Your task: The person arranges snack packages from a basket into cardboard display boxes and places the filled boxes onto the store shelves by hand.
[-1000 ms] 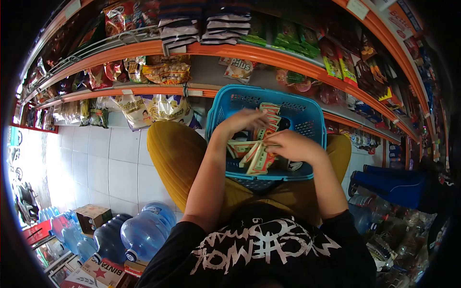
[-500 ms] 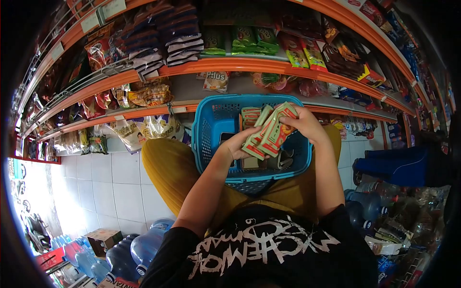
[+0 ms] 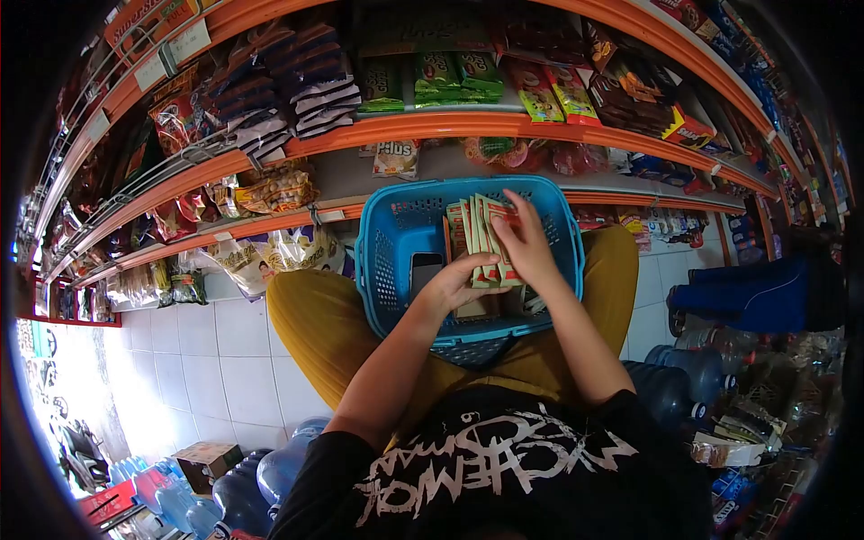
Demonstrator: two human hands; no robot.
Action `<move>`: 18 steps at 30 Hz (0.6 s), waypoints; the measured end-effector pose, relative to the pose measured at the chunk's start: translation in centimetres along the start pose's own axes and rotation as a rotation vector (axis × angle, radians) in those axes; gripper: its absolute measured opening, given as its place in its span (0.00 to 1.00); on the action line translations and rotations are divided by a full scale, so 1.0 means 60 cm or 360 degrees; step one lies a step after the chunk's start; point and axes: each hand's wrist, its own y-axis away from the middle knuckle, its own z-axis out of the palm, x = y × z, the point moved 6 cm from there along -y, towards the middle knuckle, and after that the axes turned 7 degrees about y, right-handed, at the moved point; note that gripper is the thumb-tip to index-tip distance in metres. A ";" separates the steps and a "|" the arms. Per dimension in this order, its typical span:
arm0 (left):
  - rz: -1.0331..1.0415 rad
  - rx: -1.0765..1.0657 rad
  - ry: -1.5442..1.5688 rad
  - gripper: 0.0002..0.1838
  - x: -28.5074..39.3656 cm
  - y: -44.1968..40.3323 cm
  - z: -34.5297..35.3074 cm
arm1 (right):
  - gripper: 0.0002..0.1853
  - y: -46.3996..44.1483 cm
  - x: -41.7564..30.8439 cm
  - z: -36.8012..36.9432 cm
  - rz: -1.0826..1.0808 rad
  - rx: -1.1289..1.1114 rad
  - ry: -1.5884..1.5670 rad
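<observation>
Above a blue plastic basket between my legs, my left hand is closed around the lower end of a bunch of green-and-red snack sachets. The sachets stand nearly upright, fanned in an uneven stack. My right hand lies along their right side, its fingers stretched out and the thumb apart, touching the stack. Inside the basket, a dark phone-like object lies left of the sachets. Below my hands, other basket contents are partly hidden.
Orange-edged shelves with packed snacks curve ahead of me. Large blue water bottles stand at lower left, and more bottles at the right. White floor tiles show to the left.
The sachets went from tilted and spread out to more upright and gathered. My right hand loosened from their upper end and straightened along their side. The view shifted slightly.
</observation>
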 end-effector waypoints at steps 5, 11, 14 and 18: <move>-0.0090 -0.0140 -0.0172 0.31 -0.005 0.019 0.028 | 0.26 0.013 0.022 0.031 0.0013 0.0256 -0.0129; 0.0082 -0.0061 -0.0279 0.34 0.009 0.013 0.033 | 0.30 0.007 0.010 0.036 -0.0016 -0.0012 -0.0014; 0.0273 0.0050 -0.0063 0.34 0.035 0.015 0.036 | 0.31 -0.004 0.018 0.022 0.0255 0.0033 -0.0439; 0.0614 0.0117 0.0007 0.26 0.098 0.018 0.015 | 0.30 0.008 0.205 0.014 0.0721 -0.0591 0.0810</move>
